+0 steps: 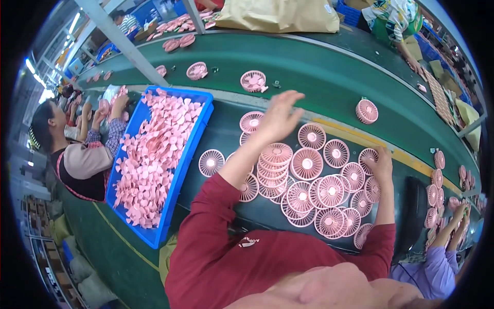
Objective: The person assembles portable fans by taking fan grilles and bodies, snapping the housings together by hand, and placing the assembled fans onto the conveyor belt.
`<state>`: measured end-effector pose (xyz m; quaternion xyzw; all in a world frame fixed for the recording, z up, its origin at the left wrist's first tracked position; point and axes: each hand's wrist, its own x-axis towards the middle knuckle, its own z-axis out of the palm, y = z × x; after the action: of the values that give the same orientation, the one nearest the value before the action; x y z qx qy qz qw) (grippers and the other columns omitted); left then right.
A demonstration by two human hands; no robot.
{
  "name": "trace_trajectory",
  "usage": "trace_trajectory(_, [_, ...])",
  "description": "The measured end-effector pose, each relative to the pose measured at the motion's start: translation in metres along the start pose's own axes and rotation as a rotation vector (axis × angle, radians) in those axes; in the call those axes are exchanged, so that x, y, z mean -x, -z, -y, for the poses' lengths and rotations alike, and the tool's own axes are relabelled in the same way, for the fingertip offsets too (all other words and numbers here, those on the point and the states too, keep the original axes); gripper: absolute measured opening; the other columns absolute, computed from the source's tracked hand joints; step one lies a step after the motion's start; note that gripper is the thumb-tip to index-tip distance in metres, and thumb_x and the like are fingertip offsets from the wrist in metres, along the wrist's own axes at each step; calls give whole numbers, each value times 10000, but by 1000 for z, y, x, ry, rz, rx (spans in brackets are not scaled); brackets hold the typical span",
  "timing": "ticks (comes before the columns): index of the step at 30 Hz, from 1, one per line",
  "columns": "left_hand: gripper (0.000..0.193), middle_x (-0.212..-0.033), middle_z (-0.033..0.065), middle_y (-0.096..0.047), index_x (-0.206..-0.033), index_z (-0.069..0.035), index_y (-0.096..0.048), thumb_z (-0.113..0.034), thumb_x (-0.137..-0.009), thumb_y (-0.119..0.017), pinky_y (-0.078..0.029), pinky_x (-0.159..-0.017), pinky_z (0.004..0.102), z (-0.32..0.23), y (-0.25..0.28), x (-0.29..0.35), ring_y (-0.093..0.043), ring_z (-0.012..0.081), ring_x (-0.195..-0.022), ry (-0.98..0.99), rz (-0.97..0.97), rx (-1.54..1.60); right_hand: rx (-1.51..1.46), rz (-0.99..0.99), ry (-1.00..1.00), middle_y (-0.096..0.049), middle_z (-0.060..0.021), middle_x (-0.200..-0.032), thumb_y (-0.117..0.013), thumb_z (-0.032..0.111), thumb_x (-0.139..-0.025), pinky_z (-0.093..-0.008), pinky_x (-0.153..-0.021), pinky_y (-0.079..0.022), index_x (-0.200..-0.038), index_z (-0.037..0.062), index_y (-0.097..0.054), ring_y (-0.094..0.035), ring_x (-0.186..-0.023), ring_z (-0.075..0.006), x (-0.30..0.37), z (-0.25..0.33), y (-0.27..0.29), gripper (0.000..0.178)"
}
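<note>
Pink grilles [330, 191] are lying in an overlapping heap on the dark work surface right in front of the wearer; taking that heap as the dial's centre, 12 is pointing away from the wearer. At 2 o'clock, one edge grille [367, 157] is sitting under the right hand [380, 165], whose fingers are curling around its rim; whether they are truly pinching it, I cannot tell. At 10 o'clock, a leaning stack [276, 154] is standing beneath the left forearm. At 11 o'clock, the left hand [282, 116] is hovering near the belt's edge, fingers extended and loosely spread, seemingly gripping nothing.

Handling these well is probably calling for holding each grille by its outer rim and lifting it free singly, since the thin spokes look like catching on neighbours. Keeping the left forearm clear of the leaning stack is likely mattering too.

Farther out, between 9 and 10, a blue tray [183, 170] is holding pink fan blades [157, 154]. At 12, the green conveyor [314, 67] is carrying scattered pink parts. A co-worker [82, 165] is sitting at 9, beyond the tray.
</note>
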<state>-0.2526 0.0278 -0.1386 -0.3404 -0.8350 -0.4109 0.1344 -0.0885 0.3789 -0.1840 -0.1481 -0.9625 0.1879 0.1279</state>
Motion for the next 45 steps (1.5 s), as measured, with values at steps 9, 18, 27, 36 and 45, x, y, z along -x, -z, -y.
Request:
trace_trajectory(9, [459,-1440,127,-479,-1302,-242,-583,-87,-871,-556,-344,-1066,590,139,-14,-73,-362,367,-1391,262,161,-667,-181,-7,45,-666,-193,-1059,-837,167,-666,-426,-876,-516,-1081,15,-649,-649,-994,-370,1,-20,-5,480])
trace_trajectory(18, [142,-955,115,-707,-1004,-121,-594,-220,-919,-538,-484,-833,547,145,18,-75,-660,337,-982,315,-11,-578,-780,10,-116,-675,-41,-963,-751,46,-779,-273,-790,-521,-1100,3,-648,-634,-882,-114,-2,2,36,340])
trace_trajectory(27, [324,-962,73,-694,-1208,29,-596,-224,-1023,-512,-539,-765,308,94,-3,-7,-667,164,-915,497,-404,629,-1132,78,249,-668,-65,-1082,-718,9,-801,-271,-859,-523,-1189,9,-637,-636,-967,-130,-43,150,33,396])
trace_trajectory(36, [485,-1310,108,-564,-1352,-77,-481,-435,-1031,-417,-448,-1049,465,-44,-24,35,-553,250,-1220,548,-201,1803,-578,-341,745,-641,-135,-1093,-712,11,-764,-375,-850,-521,-1073,36,-669,-636,-1000,-309,-32,233,-3,313])
trace_trajectory(45, [450,-1319,103,-580,-1354,-65,-494,-388,-1054,-401,-494,-1005,389,-50,2,32,-585,216,-1192,528,-106,1832,-274,-186,903,-362,-206,-1484,-683,631,-749,-529,-1078,-327,-1425,136,-470,-397,-1326,-403,-19,231,-9,865])
